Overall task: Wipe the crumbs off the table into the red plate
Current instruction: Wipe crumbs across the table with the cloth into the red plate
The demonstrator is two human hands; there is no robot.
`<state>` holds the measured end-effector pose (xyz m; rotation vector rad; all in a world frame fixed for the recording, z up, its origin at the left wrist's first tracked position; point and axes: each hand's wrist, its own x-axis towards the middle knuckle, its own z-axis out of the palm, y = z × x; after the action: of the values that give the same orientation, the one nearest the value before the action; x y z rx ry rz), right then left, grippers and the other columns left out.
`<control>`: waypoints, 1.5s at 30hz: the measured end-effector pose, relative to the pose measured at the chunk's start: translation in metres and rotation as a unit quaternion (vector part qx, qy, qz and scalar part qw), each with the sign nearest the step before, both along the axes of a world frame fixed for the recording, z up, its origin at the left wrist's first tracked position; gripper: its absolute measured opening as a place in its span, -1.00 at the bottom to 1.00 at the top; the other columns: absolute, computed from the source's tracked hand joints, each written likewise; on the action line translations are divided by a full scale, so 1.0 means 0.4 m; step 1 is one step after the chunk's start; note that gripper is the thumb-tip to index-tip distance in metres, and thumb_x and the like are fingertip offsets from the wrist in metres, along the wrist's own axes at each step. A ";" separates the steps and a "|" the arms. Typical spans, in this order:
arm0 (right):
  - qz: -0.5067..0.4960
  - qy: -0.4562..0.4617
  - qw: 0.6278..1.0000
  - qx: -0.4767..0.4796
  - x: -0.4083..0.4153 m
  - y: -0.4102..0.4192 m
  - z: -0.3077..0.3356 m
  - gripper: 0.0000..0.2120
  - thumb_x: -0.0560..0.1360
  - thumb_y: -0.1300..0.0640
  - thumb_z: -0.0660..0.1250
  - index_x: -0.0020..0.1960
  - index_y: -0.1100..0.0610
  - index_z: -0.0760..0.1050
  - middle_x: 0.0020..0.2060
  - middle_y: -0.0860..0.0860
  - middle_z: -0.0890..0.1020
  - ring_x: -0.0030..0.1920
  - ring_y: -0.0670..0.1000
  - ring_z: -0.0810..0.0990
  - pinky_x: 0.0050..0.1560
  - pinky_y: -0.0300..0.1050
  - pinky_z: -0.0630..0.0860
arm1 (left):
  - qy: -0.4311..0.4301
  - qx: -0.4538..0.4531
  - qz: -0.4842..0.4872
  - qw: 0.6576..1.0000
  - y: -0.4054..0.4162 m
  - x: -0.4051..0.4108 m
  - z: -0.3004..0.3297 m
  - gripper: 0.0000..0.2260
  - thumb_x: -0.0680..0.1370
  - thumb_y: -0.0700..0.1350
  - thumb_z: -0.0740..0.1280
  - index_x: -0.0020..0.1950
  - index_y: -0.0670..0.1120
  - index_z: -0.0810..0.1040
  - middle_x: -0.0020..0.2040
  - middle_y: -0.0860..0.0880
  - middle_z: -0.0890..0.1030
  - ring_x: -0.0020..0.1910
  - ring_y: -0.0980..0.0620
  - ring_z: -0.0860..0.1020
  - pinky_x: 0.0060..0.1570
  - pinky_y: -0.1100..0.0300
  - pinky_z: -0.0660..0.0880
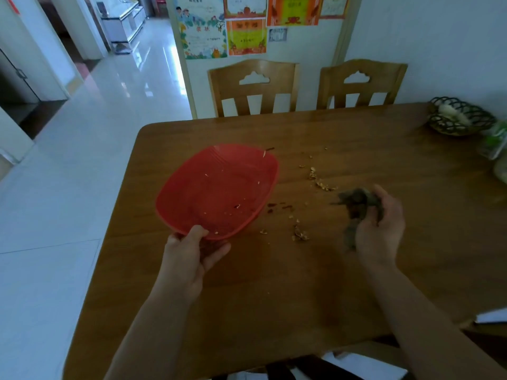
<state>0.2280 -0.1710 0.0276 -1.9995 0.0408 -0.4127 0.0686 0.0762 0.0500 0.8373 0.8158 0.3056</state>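
Your left hand (192, 250) grips the near rim of the red plate (219, 187), tilted above the counter (356, 283); your right hand (380, 226) clenches a grey cloth (354, 200). Crumbs (319, 182) lie between them. Drop the plate's rim below the counter edge, then sweep leftward in 1 pass.

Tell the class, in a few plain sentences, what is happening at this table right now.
A person is clearing a wooden table. The left hand holds the red plate by its near rim, tilted. The right hand grips a dark crumpled cloth. Crumbs and bits of shell lie scattered on the table between plate and cloth, and only a few specks are in the plate, so most of the wiping is yet to be done.
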 end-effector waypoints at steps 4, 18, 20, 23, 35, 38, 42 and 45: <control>-0.109 0.114 0.986 -0.057 -0.021 -0.152 -0.108 -0.62 0.58 0.26 0.07 0.36 0.08 0.39 0.31 0.10 0.44 0.28 0.16 0.43 0.29 0.16 0.42 | -0.005 0.003 -0.022 1.000 -0.018 -0.003 0.015 -0.80 0.59 -0.32 0.28 0.20 -0.19 0.49 0.07 -0.18 0.64 -0.08 -0.05 0.67 -0.24 0.07 0.67; 0.029 0.195 0.937 -0.290 -0.317 0.199 -0.261 -0.43 0.60 0.09 0.01 0.53 0.23 -0.06 0.54 0.19 -0.02 0.53 0.17 -0.09 0.50 0.13 -0.09 | -0.002 0.020 0.000 1.000 0.023 -0.062 0.018 -0.80 0.58 -0.30 0.32 0.20 -0.21 0.49 0.05 -0.18 0.65 -0.15 -0.02 0.70 -0.20 0.08 0.67; 0.060 0.181 0.948 -0.253 -0.355 0.281 -0.252 -0.43 0.60 0.09 0.00 0.54 0.22 -0.10 0.54 0.17 -0.06 0.53 0.14 -0.14 0.50 0.10 -0.17 | 0.003 0.025 0.006 1.000 0.028 -0.070 0.021 -0.85 0.58 -0.31 0.31 0.14 -0.20 0.51 0.00 -0.17 0.66 -0.13 -0.03 0.69 -0.18 0.07 0.67; 0.101 0.152 0.957 -0.224 -0.404 0.393 -0.254 -0.42 0.58 0.12 0.02 0.54 0.24 -0.08 0.54 0.18 -0.03 0.53 0.16 -0.13 0.48 0.09 -0.20 | 0.003 0.035 0.013 0.999 0.037 -0.084 0.022 -0.85 0.58 -0.32 0.30 0.14 -0.22 0.53 -0.02 -0.17 0.66 -0.09 -0.04 0.67 -0.21 0.09 0.68; 0.264 0.064 0.962 0.010 -0.311 0.404 -0.148 -0.46 0.42 0.45 0.20 0.30 0.03 0.33 0.13 -0.18 0.30 0.27 -0.04 0.32 0.30 -0.12 0.36 | -0.010 0.041 0.051 0.998 0.079 -0.112 0.036 -0.66 0.59 -0.32 0.29 0.37 -0.24 0.42 0.13 -0.25 0.64 -0.09 -0.08 0.71 -0.27 0.12 0.66; 0.265 0.025 0.964 -0.013 -0.263 0.351 -0.119 -0.54 0.48 0.43 0.17 0.31 0.09 0.35 0.20 -0.07 0.38 0.28 -0.04 0.32 0.32 -0.08 0.38 | -0.014 0.033 0.058 0.998 0.085 -0.114 0.039 -0.64 0.59 -0.32 0.29 0.39 -0.26 0.40 0.13 -0.25 0.63 -0.11 -0.07 0.71 -0.28 0.12 0.66; 0.406 -0.091 0.893 -0.171 -0.222 0.249 -0.104 -0.59 0.52 0.37 0.19 0.32 0.08 0.35 0.27 -0.03 0.38 0.28 -0.04 0.33 0.28 -0.11 0.35 | -0.022 0.026 0.061 0.998 0.093 -0.119 0.040 -0.66 0.59 -0.32 0.29 0.38 -0.25 0.42 0.09 -0.22 0.64 -0.13 -0.05 0.71 -0.27 0.12 0.66; 0.545 -0.073 0.741 -0.387 -0.230 0.126 -0.176 -0.58 0.58 0.22 0.08 0.39 -0.04 0.22 0.41 -0.10 0.21 0.41 -0.03 0.22 0.35 0.09 0.32 | -0.020 0.019 0.063 0.998 0.103 -0.128 0.035 -0.64 0.59 -0.32 0.29 0.40 -0.23 0.42 0.12 -0.22 0.63 -0.19 -0.01 0.73 -0.26 0.12 0.65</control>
<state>0.1361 -0.1207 -0.0429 -2.3352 -1.5636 0.2544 0.0175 0.1176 0.0638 0.8139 0.8293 0.4489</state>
